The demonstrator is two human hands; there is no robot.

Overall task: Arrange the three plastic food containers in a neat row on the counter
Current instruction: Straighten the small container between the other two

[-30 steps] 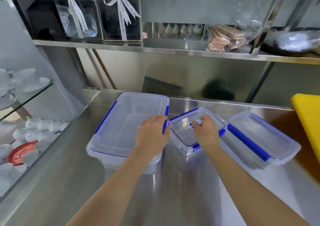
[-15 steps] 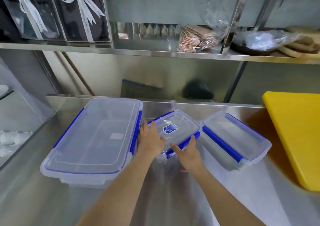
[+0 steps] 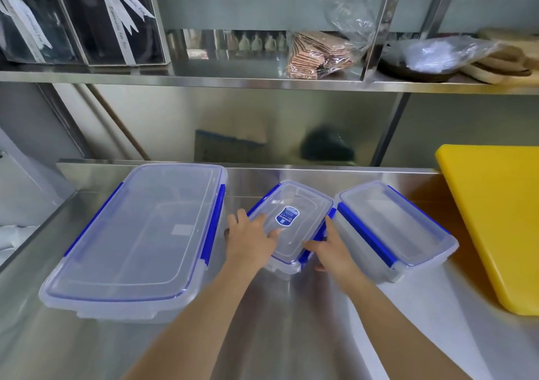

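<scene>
Three clear plastic containers with blue clip lids stand on the steel counter [image 3: 277, 321]. The large container [image 3: 140, 234] is at the left. The small container [image 3: 294, 219], with a blue label on its lid, sits in the middle, turned at an angle. The medium container [image 3: 393, 228] is at the right, also angled. My left hand [image 3: 250, 239] grips the small container's near-left side, thumb on the lid. My right hand [image 3: 335, 248] holds its near-right side, in the gap beside the medium container.
A yellow cutting board [image 3: 495, 219] lies at the right edge of the counter. A steel shelf [image 3: 233, 76] above carries ribboned boxes [image 3: 110, 21], a bag of brown wafers [image 3: 318, 53] and wrapped items. The steel back wall stands close behind the containers.
My left hand left the large container's lid and went to the small container. My right hand slid from its lid to its side. The small container has turned slightly.
</scene>
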